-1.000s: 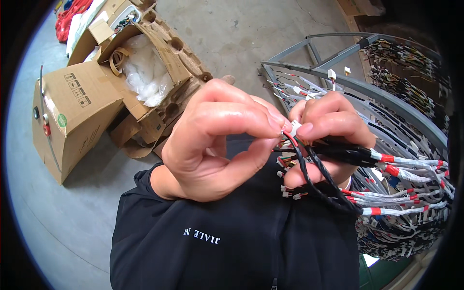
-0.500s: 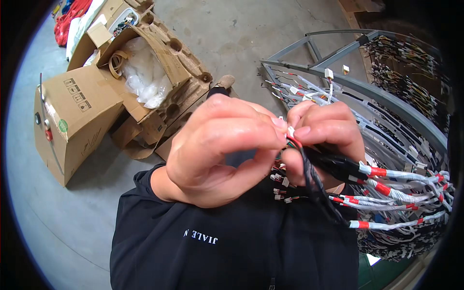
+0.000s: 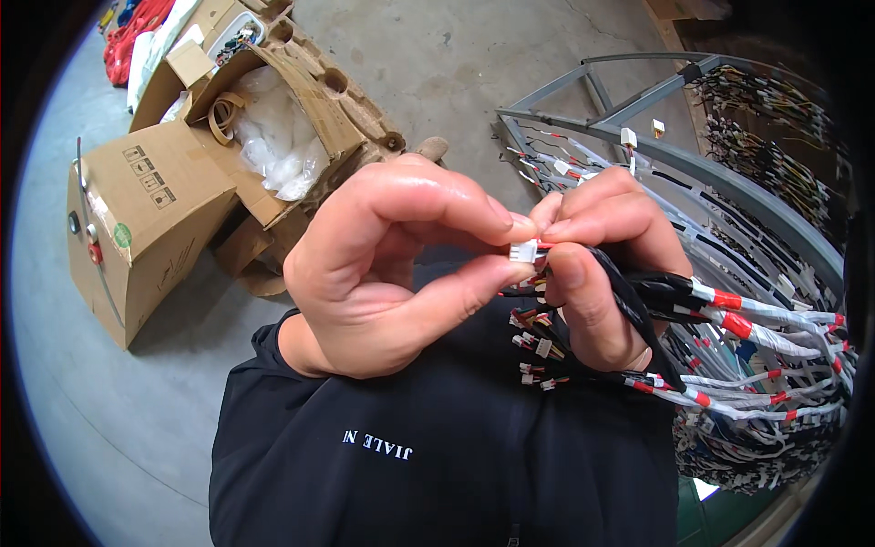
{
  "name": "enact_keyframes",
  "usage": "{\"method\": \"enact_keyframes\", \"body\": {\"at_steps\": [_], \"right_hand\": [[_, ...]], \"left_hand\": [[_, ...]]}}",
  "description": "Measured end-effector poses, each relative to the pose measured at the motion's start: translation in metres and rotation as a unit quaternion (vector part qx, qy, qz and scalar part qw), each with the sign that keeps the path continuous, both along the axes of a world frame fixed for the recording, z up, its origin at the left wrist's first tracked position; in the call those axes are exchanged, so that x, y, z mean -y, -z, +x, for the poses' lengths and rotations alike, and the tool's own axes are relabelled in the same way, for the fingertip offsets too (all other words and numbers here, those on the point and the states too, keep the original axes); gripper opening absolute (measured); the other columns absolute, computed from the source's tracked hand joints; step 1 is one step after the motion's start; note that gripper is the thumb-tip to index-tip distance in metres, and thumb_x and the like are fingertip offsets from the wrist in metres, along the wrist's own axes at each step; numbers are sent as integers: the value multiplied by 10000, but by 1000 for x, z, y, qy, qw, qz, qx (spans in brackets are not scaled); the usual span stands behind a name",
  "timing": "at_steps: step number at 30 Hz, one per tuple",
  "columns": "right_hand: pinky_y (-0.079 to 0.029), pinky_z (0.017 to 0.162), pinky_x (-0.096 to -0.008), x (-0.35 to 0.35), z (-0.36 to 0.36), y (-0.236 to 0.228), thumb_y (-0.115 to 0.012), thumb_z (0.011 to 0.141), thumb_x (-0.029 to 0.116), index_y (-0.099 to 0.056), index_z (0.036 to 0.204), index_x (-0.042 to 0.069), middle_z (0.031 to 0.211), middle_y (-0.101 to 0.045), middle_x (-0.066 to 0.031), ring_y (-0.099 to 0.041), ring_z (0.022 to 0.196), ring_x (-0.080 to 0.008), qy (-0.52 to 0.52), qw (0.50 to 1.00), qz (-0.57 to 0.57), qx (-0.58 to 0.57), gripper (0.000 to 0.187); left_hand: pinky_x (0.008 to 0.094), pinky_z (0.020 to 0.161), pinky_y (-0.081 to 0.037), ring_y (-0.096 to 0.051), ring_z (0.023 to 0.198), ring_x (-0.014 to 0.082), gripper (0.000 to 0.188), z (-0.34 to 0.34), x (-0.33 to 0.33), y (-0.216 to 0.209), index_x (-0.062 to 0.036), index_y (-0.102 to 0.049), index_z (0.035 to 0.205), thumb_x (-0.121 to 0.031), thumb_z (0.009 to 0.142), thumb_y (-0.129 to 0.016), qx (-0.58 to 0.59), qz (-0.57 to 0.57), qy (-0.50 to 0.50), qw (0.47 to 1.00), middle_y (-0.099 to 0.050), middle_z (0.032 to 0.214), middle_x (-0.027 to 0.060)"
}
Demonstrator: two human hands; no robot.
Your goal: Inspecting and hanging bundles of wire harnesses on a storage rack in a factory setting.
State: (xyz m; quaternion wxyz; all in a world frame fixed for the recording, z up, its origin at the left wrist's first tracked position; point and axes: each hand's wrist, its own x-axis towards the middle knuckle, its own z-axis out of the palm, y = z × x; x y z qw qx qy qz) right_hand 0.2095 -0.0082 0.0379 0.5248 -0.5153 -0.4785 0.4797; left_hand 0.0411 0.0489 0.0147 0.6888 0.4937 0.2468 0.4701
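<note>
A small white plug connector (image 3: 523,252) sits between the thumb and forefinger of my left hand (image 3: 392,264), which pinches its body. Right behind it, my right hand (image 3: 606,273) pinches the thin red and dark wires (image 3: 544,247) that enter the connector. Those wires run back into a black-sleeved wire harness (image 3: 629,301), which passes by my right palm. Below the right hand hang several more white connectors (image 3: 544,347) on short coloured wires. Some of the wires are hidden behind my right fingers.
To the right, a grey metal frame rack (image 3: 729,146) carries many wire harnesses wrapped in white with red bands (image 3: 761,330). An open cardboard box (image 3: 337,137) with clear plastic bags (image 3: 273,150) stands at the left, beside a closed carton (image 3: 146,228) on the concrete floor.
The connector has turned so its white side faces up between my left fingertips. My left thumb has come onto it, and my right thumb has moved up beside the wires.
</note>
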Motion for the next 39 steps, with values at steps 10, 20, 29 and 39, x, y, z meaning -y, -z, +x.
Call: {"method": "enact_keyframes", "body": {"at_steps": [10,20,29,39], "right_hand": [[-419,607,-243,2,-3,-1,-621,924,127,-562,951,-16,843,-500,-91,-429,571,-73,-5,1000,0,10,157],[-425,645,-237,0,0,3,-628,925,146,-568,951,-8,867,-529,-102,-436,558,-72,-23,998,48,45,168],[-442,710,-255,-1,-4,-2,-628,930,167,-576,947,2,870,-545,-107,-437,551,-70,-9,999,-29,11,174],[-412,629,-252,-4,-6,4,-632,930,179,-586,958,-7,845,-520,-90,-479,661,-112,-2,1000,-10,-24,194]], "left_hand": [[354,795,-579,-673,862,252,386,-11,-7,-2,49,-550,997,186,686,-733,-103,163,22,981,-621,901,160],[351,806,-576,-672,870,246,359,-11,-6,-2,51,-564,974,182,686,-735,-114,169,13,979,-625,904,161],[336,818,-567,-667,880,241,381,-13,-6,-2,54,-563,989,184,676,-738,-111,152,14,982,-634,923,166],[332,843,-528,-620,915,215,443,-8,-7,4,66,-541,1091,133,701,-740,-68,150,7,986,-568,1003,168]]}}
